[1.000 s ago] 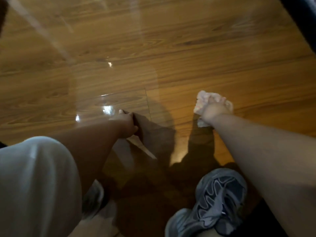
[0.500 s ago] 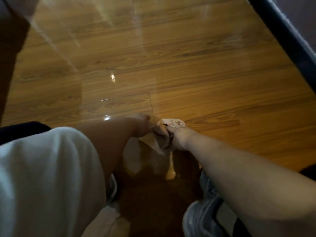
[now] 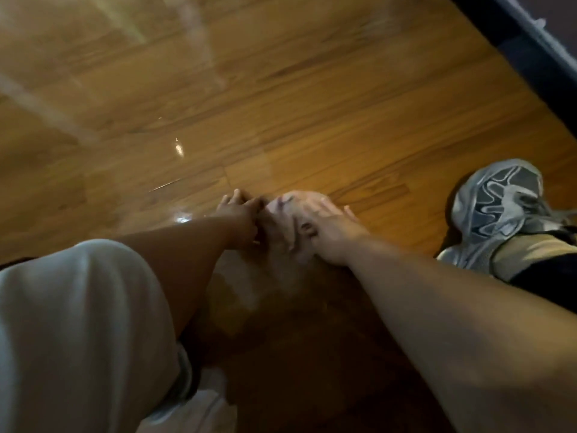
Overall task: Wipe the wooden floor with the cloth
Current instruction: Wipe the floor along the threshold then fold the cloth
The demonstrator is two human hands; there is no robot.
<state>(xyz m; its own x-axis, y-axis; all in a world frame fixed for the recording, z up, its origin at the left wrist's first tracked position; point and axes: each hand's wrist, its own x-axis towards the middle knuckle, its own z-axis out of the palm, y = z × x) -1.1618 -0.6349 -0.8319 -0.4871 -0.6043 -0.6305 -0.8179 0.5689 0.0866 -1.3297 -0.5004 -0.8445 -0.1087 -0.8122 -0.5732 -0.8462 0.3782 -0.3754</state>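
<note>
Cloth (image 3: 287, 210) sat bunched on the wooden floor (image 3: 312, 120), just below frame centre, pale and blurred. R hand (image 3: 331, 232) lay on top of it w/ fingers spread and mostly straight, pressing it down onto the boards, palm over the cloth's right side; no curl round it visible. L hand (image 3: 239, 215) was just left of the cloth and touching its edge, fingertips reaching fwd onto the floor. Its thumb side was in shadow and smeared, so can't tell if it pinched the cloth or only rested beside it.

Both forearms came in from the bottom of frame and met at the cloth. Knee (image 3: 78, 323) in light fabric filled lower left. Grey shoe (image 3: 496, 210) sat at mid right, well apart from the hands. Dark edge (image 3: 515, 35) ran across the upper right corner. Small glare spot (image 3: 179, 148) showed on the boards, left of centre.
</note>
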